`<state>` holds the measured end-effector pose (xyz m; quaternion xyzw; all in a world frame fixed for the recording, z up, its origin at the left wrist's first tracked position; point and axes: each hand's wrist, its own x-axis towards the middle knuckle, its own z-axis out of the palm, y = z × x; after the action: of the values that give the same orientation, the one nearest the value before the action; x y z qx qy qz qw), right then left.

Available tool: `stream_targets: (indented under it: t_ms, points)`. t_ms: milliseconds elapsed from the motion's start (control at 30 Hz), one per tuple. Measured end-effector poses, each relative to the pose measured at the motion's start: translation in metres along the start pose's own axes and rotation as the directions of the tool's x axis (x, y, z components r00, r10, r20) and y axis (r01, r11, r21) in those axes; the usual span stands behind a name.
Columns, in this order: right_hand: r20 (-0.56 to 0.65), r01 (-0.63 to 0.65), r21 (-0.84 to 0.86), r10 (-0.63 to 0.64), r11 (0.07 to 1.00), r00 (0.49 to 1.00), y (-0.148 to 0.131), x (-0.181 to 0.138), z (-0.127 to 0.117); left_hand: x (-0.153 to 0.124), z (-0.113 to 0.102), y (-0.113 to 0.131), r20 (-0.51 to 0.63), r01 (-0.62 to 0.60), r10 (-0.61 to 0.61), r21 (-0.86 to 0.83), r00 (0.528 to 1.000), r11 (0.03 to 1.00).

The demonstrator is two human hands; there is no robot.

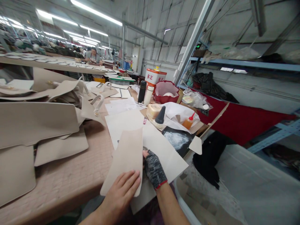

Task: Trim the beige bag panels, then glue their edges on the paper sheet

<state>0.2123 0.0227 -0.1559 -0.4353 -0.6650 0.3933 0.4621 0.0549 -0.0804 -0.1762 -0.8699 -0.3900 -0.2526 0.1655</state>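
Observation:
A beige leather-like panel [127, 150] with rounded corners lies over a large white sheet [164, 148] at the table's near edge. My bare left hand [126, 186] rests flat on the panel's lower part, fingers stretched out. On the panel's right edge is my right hand [153, 168], in a dark grey fingerless glove with a red cuff. Its thumb lies along the edge and its other fingers are curled out of sight. A small greyish piece shows by the thumb, too hidden to name.
Beige bag pieces with handles [53, 118] are piled at left. Beyond the sheet stand a black bottle [142, 91], a white bottle [148, 95], a red basin [166, 92], a dark cone [160, 115] and an orange glue bottle [188, 122]. A translucent bin [260, 181] is at right.

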Motion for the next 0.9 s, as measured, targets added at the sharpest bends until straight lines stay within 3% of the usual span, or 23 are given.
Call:
stream_targets:
  t_ms: [433, 700, 767, 800, 833, 867, 900]
  points:
    - [0.097, -0.089, 0.007, 0.088, 0.996, 0.991, 0.0, 0.006, -0.004, 0.0, 0.0, -0.004, 0.028, -0.025, 0.027, -0.06, 0.999, 0.998]
    - [-0.016, -0.111, 0.005, 0.111, 0.994, 0.994, -0.007, -0.004, 0.008, 0.003, 0.0, -0.009, 0.097, -0.001, 0.024, -0.228, 0.995, 0.974]
    - [-0.033, -0.113, 0.002, 0.113, 0.994, 0.993, -0.009, -0.009, 0.009, 0.0, 0.005, -0.013, 0.05, 0.077, -0.065, -0.298, 0.997, 0.951]
    - [-0.029, -0.112, 0.008, 0.112, 0.994, 0.993, -0.011, -0.012, 0.008, -0.001, 0.007, -0.016, 0.012, 0.177, -0.184, -0.335, 0.983, 0.925]
    - [-0.021, -0.108, 0.016, 0.108, 0.994, 0.994, -0.014, -0.014, 0.006, 0.0, 0.007, -0.021, -0.026, 0.317, -0.353, -0.382, 0.935, 0.868]
    - [-0.008, -0.103, 0.035, 0.103, 0.994, 0.995, -0.018, -0.016, 0.002, 0.002, 0.006, -0.027, -0.043, 0.477, -0.551, -0.448, 0.833, 0.756]
    - [0.01, -0.102, 0.07, 0.102, 0.992, 0.995, -0.022, -0.019, -0.002, 0.007, 0.003, -0.033, -0.016, 0.612, -0.732, -0.536, 0.682, 0.582]
